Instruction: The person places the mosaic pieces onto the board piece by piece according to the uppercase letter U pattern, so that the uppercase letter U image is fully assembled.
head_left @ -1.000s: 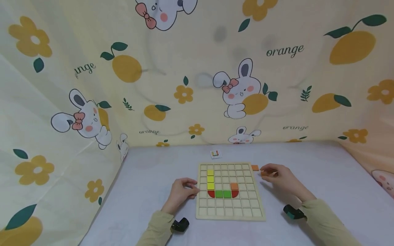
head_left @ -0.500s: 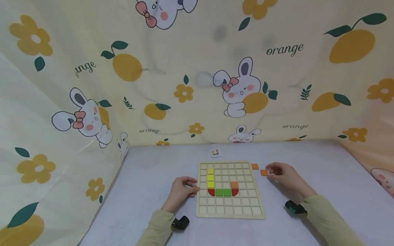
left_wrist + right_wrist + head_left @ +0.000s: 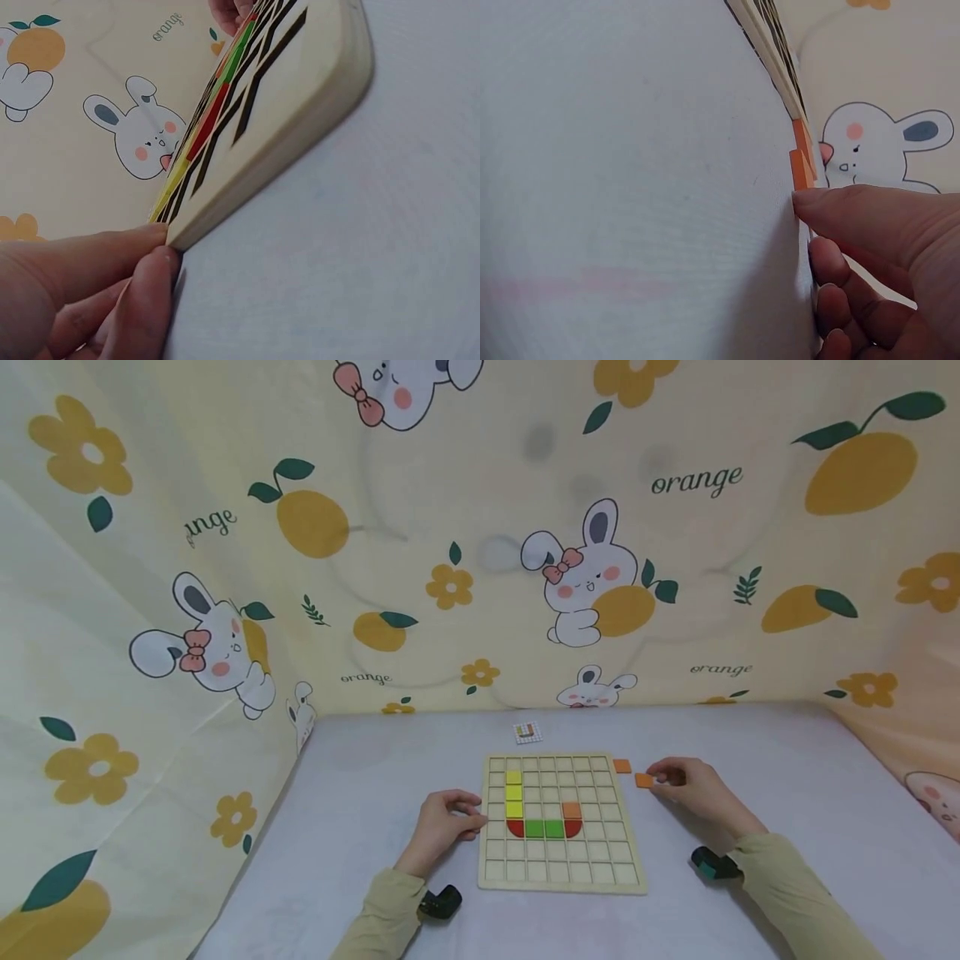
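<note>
A wooden grid board point(image 3: 603, 853) lies on the table, with a U shape of tiles in it: yellow tiles point(image 3: 513, 793) up the left side, red quarter-round tiles point(image 3: 573, 828) at the corners, green tiles point(image 3: 534, 829) between, and one orange tile point(image 3: 572, 810) at the right. My left hand point(image 3: 441, 827) holds the board's left edge between thumb and forefinger point(image 3: 112, 259). Off the board's upper right, my right hand point(image 3: 697, 789) pinches a loose orange square tile point(image 3: 643, 781) at its right end. The thumb point(image 3: 855, 214) covers part of that tile in the right wrist view.
Another orange tile point(image 3: 622, 766) lies against the board's upper right edge. Behind the board sits a small pattern card point(image 3: 527, 732) with a coloured U on it. A printed cloth point(image 3: 420, 527) with rabbits and oranges hangs at the back and sides.
My right hand drew back rightward along the loose orange tile, baring more of it, then edged back over its right end. The left hand keeps its place at the board.
</note>
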A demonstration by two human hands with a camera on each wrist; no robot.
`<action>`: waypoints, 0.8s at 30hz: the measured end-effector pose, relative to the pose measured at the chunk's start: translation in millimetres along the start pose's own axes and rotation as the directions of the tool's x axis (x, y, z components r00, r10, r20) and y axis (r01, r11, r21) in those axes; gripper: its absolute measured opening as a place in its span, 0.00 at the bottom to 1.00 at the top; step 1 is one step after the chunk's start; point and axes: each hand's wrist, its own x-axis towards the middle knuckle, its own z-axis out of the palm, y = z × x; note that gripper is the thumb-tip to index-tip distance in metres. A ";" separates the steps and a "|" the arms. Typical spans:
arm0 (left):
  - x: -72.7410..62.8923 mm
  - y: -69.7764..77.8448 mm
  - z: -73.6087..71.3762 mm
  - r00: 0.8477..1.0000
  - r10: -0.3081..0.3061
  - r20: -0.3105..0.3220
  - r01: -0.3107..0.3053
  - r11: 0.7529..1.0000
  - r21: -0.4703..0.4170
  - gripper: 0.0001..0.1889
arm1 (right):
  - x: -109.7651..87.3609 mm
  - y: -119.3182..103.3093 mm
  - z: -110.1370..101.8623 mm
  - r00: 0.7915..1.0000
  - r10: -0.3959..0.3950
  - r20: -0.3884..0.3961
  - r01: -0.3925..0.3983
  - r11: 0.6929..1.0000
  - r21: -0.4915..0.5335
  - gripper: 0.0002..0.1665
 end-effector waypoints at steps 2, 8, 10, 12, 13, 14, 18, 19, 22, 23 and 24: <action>0.0 0.1 0.0 1.000 0.000 0.000 0.000 1.000 -0.003 0.16 | 0.1 -0.3 -0.3 1.000 0.002 -0.001 -0.002 1.000 0.001 0.18; 0.0 0.2 0.0 1.000 0.001 0.000 -0.001 1.000 -0.003 0.16 | -0.4 -0.4 -1.1 1.000 0.009 -0.002 -0.009 1.000 -0.002 0.18; 0.2 0.2 -0.2 1.000 -0.005 0.000 0.005 1.000 -0.003 0.16 | -0.5 -0.4 -1.8 1.000 0.003 -0.005 -0.003 1.000 0.000 0.18; 0.0 0.3 -0.5 1.000 -0.009 0.002 0.009 1.000 0.001 0.16 | -1.0 -0.5 -2.8 1.000 0.001 -0.010 -0.001 1.000 0.008 0.18; -0.3 0.3 -0.8 1.000 -0.006 0.003 0.006 1.000 0.004 0.16 | -1.5 -0.9 -3.6 1.000 0.000 -0.011 0.000 1.000 0.014 0.18; -0.6 0.3 -1.1 1.000 -0.002 0.003 0.002 1.000 0.008 0.16 | -2.1 -1.9 -4.1 1.000 0.001 -0.008 -0.001 1.000 0.023 0.19; -1.2 1.3 -2.4 1.000 0.008 0.004 -0.008 1.000 0.017 0.16 | -4.0 -9.4 -6.2 1.000 0.002 -0.011 -0.002 0.999 0.039 0.20; -1.4 1.8 -2.6 1.000 0.006 0.006 -0.006 1.000 0.015 0.16 | -4.4 -12.2 -6.4 1.000 -0.001 -0.010 0.002 0.999 0.046 0.20; -1.5 2.1 -2.3 1.000 -0.003 0.012 0.003 1.000 0.012 0.16 | -5.4 -23.3 -5.0 1.000 -0.010 -0.012 0.011 0.999 0.052 0.19; -1.7 2.1 -2.0 1.000 -0.004 0.013 0.003 1.000 0.012 0.16 | -5.7 -27.4 -3.8 1.000 -0.017 -0.011 0.017 0.998 0.057 0.19; -1.9 2.0 -1.7 1.000 -0.003 0.014 0.003 1.000 0.013 0.16 | -5.8 -31.1 -2.1 1.000 -0.027 -0.009 0.027 0.998 0.064 0.19</action>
